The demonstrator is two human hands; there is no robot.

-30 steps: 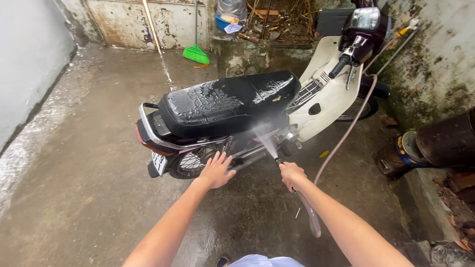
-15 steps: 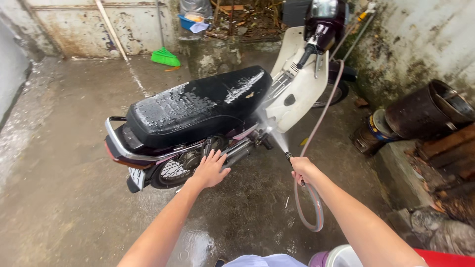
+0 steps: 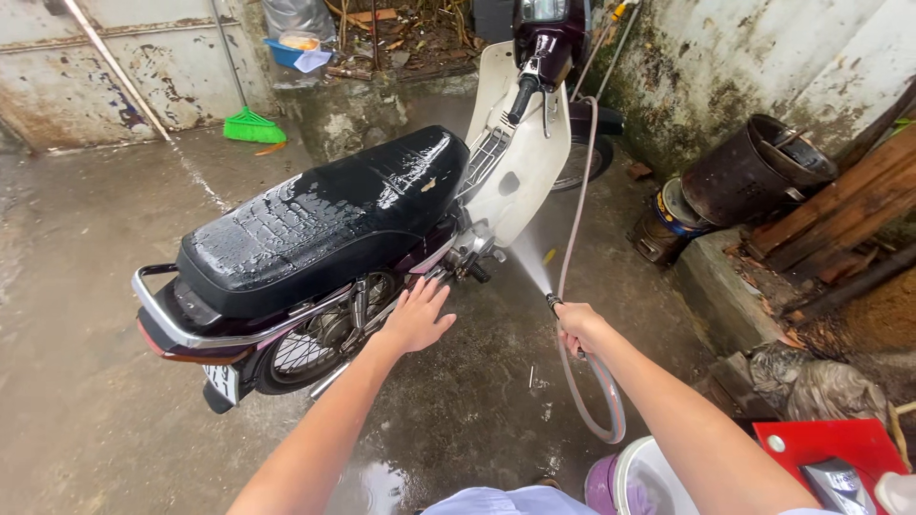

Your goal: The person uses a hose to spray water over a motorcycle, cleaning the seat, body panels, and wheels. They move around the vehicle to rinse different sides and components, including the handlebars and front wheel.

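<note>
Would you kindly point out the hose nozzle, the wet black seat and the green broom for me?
hose nozzle [image 3: 552, 302], head view, on its dark tip just above the right hand [image 3: 577, 327].
black seat [image 3: 324, 219], head view, on its wet top.
green broom [image 3: 254, 127], head view, on the bristle head.

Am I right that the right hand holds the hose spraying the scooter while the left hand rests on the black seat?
Not quite. The head view shows the left hand spread open low beside the scooter, not on the seat. The right hand does hold the hose, spraying.
</note>
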